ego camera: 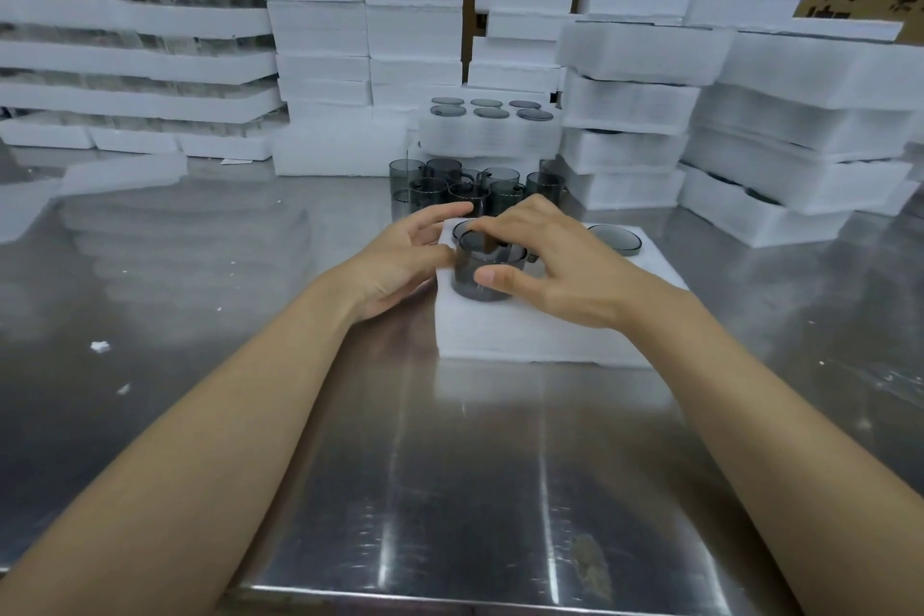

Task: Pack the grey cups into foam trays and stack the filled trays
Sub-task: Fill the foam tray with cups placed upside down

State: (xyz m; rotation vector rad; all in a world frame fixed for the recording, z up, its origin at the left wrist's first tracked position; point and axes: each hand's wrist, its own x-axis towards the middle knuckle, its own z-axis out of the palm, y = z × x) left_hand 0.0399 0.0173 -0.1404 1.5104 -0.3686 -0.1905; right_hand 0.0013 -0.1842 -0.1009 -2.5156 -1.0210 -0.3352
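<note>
Item: grey cup (pixel 482 273), upright, mouth up, long axis vertical, handle to the right. Loc: part-sunk in near-left pocket of foam tray (pixel 525 335). R hand (pixel 565 265) pinches it, thumb in front, fingers on rim. L hand (pixel 400 260) open, at its side. Step: seating cup. Next, prob.: press level, fetch from loose cups (pixel 465 188).

Loose cups (pixel 465 188): perhaps nine. Rear tray (pixel 490 135): six cups.

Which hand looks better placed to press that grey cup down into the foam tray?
The right hand, probably: its thumb presses the front of the grey cup and its fingers curl over the rim, above the foam tray. The left hand lies open at the cup's left side, gripping nothing.
</note>
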